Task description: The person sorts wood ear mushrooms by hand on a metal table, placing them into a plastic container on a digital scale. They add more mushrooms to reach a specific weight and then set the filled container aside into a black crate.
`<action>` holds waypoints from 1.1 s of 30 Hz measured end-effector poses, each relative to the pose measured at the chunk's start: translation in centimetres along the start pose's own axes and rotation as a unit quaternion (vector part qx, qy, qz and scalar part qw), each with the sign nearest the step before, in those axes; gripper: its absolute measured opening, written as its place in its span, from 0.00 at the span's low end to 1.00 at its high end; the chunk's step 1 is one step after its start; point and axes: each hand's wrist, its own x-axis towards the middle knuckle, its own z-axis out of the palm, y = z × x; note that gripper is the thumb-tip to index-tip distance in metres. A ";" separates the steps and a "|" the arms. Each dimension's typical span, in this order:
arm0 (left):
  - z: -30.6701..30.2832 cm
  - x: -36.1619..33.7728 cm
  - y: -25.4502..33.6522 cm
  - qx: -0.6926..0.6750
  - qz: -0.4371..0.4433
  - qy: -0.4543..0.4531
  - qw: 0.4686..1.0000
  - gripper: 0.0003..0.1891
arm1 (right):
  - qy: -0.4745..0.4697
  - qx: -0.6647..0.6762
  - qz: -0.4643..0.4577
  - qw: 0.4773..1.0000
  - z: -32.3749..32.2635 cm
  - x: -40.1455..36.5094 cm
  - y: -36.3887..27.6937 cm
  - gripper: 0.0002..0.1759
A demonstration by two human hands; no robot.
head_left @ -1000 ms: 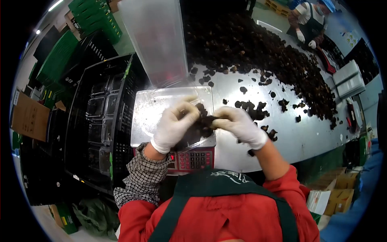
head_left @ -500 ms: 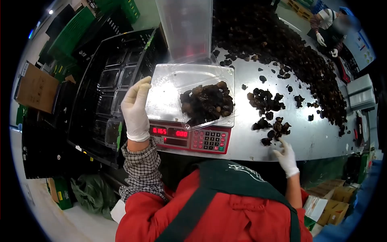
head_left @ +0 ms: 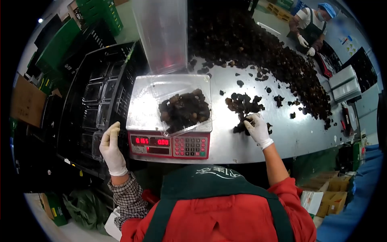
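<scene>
My right hand, in a white glove, has its fingers closed on a dark wood ear mushroom beside a small pile of wood ear mushrooms on the metal table. My left hand, also gloved, is raised left of the scale; its fingers are drawn together, and nothing shows in them. On the scale's metal plate sits a clear plastic tray, slightly turned, filled with dark wood ear mushrooms. The red display reads 0.165 and 0.00.
A black crate at the left holds several clear trays. Behind the scale stands a tall stack of clear plastic containers. A large heap of wood ear mushrooms covers the table's far side. A co-worker stands at the far right.
My right hand has moved up and in from the table's front edge to the small pile and closed on a piece. My left hand has lowered away from the scale plate. The view has shifted.
</scene>
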 end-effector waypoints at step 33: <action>8.6 -3.1 -1.9 -0.165 -0.348 -0.243 0.890 0.20 | -0.176 0.214 0.026 0.961 1.9 5.8 -11.9 0.35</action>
